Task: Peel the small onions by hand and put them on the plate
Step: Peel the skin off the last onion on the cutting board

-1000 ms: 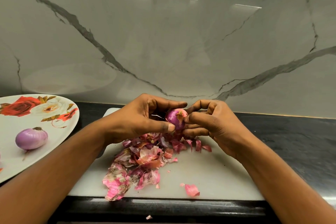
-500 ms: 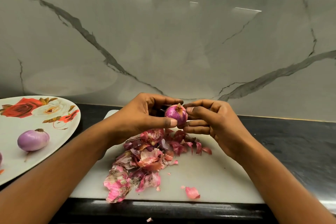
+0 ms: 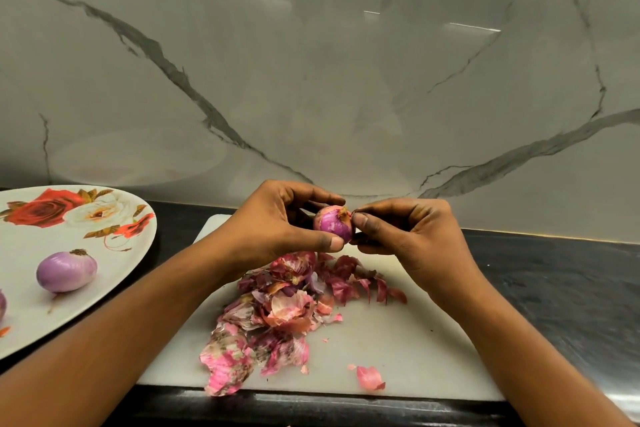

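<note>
A small purple onion [image 3: 333, 222] with bits of dry skin is held above the white cutting board [image 3: 408, 350]. My left hand [image 3: 277, 225] grips it between thumb and curled fingers. My right hand [image 3: 401, 236] pinches the skin at the onion's top with thumb and forefinger. A peeled pale-purple onion [image 3: 66, 270] lies on the floral plate [image 3: 114, 274] at the left; another one shows partly at the plate's left edge [image 3: 1, 305].
A heap of pink and purple onion skins [image 3: 277, 315] covers the board's middle, with a loose flake [image 3: 370, 377] near its front edge. The board lies on a black counter [image 3: 561, 288] against a marble wall [image 3: 346, 80].
Both hands have lifted the onion slightly and turned it; my right thumb and forefinger have shifted to the skin at its top. The plate and the skins are unchanged.
</note>
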Demonstrator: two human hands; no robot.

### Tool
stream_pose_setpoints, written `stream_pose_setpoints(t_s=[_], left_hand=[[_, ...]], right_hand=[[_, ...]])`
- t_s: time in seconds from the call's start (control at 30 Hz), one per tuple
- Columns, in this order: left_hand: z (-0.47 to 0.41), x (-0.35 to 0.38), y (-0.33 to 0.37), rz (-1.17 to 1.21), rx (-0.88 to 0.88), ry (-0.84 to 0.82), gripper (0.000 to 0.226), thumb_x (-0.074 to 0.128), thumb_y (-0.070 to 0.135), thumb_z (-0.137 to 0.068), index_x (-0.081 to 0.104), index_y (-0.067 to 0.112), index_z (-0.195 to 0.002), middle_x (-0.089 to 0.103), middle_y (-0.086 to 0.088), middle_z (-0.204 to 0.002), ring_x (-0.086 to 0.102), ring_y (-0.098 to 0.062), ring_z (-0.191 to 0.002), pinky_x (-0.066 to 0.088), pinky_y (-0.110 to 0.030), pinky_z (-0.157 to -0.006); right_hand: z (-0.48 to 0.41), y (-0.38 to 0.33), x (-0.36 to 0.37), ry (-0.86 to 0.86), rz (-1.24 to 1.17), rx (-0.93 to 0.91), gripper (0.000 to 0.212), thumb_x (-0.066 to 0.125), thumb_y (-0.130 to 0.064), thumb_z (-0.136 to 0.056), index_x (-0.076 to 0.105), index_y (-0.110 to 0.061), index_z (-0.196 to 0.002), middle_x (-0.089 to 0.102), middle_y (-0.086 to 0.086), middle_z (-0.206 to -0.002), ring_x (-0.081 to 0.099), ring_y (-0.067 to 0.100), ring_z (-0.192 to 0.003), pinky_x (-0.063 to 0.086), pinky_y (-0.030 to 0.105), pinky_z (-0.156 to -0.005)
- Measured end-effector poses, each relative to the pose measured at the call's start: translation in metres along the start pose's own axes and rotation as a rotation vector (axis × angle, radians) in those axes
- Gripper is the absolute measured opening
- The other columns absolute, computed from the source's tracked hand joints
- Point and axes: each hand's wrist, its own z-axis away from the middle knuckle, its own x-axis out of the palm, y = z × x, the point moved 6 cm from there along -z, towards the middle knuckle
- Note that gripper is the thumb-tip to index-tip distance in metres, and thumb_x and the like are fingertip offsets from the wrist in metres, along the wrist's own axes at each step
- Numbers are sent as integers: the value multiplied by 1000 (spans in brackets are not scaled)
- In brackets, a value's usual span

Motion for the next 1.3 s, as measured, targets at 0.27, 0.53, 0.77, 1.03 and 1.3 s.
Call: stream_pose_setpoints(t_s=[0.27,0.53,0.77,1.03,1.3], left_hand=[[-1,-1,-1,-3,2,18,51,91,6,-75,75,19,-122,79,0,-110,79,-19,-97,64,-28,-82],[-2,-2,0,10,11,25,53,91,4,-74,76,21,-122,79,0,-110,78,-19,-99,64,-30,-85],[-2,-4,1,-56,28,61,55,95,7,-70,77,23,-119,78,2,-110,78,-18,-96,65,-32,-83],[-1,-3,4,-119,67,80,57,96,5,-67,77,22,-118,77,0,-112,78,-21,-95,66,-37,-83],[-1,-4,5,-61,75,84,57,94,1,-69,76,19,-120,78,-2,-113,78,-23,-98,66,-37,-85]], right_hand=[[-4,5,1,34,172,-49,11,73,-11,-97,80,-12,-105,81,0,-90,80,17,-84,67,36,-79],[1,0,-1,40,12,61,10,77,-15,-93,81,-8,-98,81,9,-86,81,25,-81,67,41,-79],[0,2,1,33,47,75,11,79,-13,-89,82,-7,-98,82,9,-84,81,24,-81,67,42,-79],[0,3,4,19,118,72,4,75,-6,-94,78,-8,-93,81,8,-83,81,21,-79,67,39,-78],[-1,3,8,-2,171,48,7,66,-11,-98,72,-9,-94,79,9,-85,80,19,-82,67,43,-82]])
